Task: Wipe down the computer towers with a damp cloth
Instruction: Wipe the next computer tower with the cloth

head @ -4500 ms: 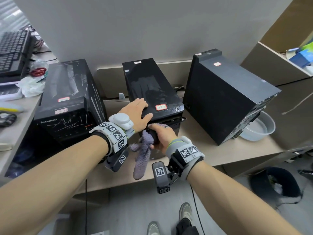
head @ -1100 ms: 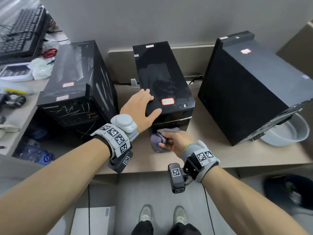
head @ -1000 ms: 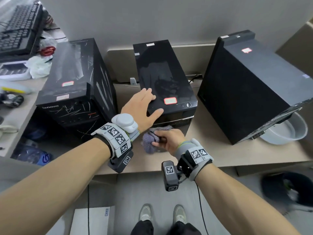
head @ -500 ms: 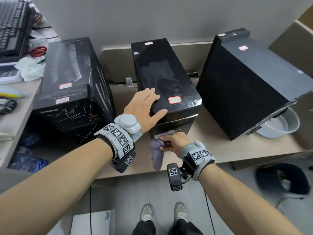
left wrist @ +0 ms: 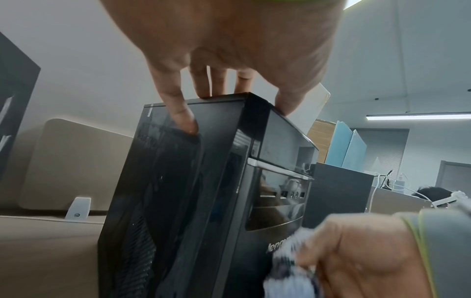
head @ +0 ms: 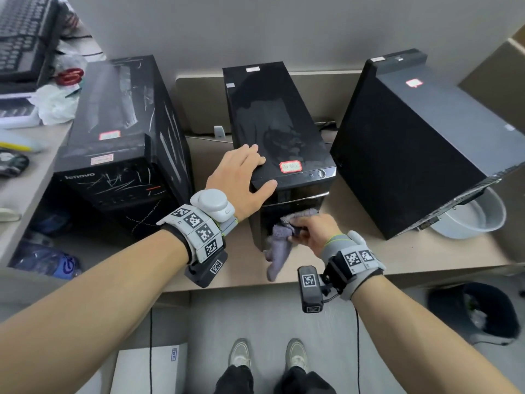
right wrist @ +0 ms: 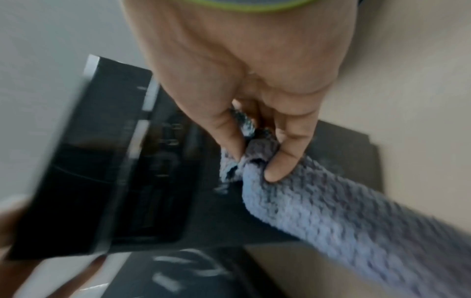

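Three black towers stand in a row on the desk [head: 426, 260], and all the work is at the middle tower [head: 272, 118]. The left hand [head: 241, 180] lies flat on that tower's top near-left corner, fingers straight and close together over the top, thumb stretched along the front edge. From the left wrist view, the fingertips [left wrist: 187, 123] reach down onto the left side panel and the top edge.

The right hand [head: 312, 233] is low against the front panel, gripping the cloth [head: 279, 245], a grey-purple knitted rag. In the right wrist view the thumb and fingers [right wrist: 282, 161] pinch a bunched fold of it, and the rest trails away loose. From the head view, part of the cloth is pressed to the front of the middle tower below the drive bay, and a tail hangs down toward the desk edge.

The left tower [head: 119, 143], scratched and streaked, sits just left of the middle one. The right tower [head: 420, 155] leans tilted at the far right, with a pale basin [head: 477, 223] tucked beside it. A keyboard [head: 20, 38] lies far left.
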### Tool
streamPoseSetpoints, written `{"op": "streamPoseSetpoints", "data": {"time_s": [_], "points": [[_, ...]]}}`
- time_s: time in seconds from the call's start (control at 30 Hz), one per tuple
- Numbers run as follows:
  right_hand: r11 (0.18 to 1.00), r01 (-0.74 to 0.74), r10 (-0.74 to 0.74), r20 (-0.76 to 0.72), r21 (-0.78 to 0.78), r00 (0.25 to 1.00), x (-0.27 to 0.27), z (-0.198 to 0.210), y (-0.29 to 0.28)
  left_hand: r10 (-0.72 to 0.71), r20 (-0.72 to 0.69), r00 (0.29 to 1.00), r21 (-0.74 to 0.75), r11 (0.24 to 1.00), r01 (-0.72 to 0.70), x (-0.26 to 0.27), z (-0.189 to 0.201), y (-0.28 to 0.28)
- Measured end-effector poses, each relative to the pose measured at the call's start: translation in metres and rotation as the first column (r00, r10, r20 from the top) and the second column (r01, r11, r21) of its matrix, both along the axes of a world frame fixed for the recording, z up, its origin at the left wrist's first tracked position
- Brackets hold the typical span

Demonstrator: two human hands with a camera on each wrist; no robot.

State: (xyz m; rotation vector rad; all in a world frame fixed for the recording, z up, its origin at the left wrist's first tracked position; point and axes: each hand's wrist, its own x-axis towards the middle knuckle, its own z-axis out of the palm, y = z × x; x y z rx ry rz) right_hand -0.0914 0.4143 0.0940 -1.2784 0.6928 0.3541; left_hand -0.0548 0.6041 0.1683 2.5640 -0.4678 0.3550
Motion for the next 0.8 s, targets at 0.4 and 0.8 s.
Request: {"op": "streamPoseSetpoints", "data": {"time_s": [0.4, 0.8], "points": [[0.991, 0.032, -0.002, -0.223, 0.128, 0.975, 0.001, -0.075, 0.021, 0.052, -0.024, 0.998, -0.019, 0.998, -0.052, -0.004, -0.003, -0.005], [0.924, 0.000, 0.045, -0.109, 0.383, 0.993, -0.004, -0.041, 0.044, 0.056, -0.008, 0.998, -0.057, 0.997, -0.056, -0.005, -0.003, -0.007]]}}
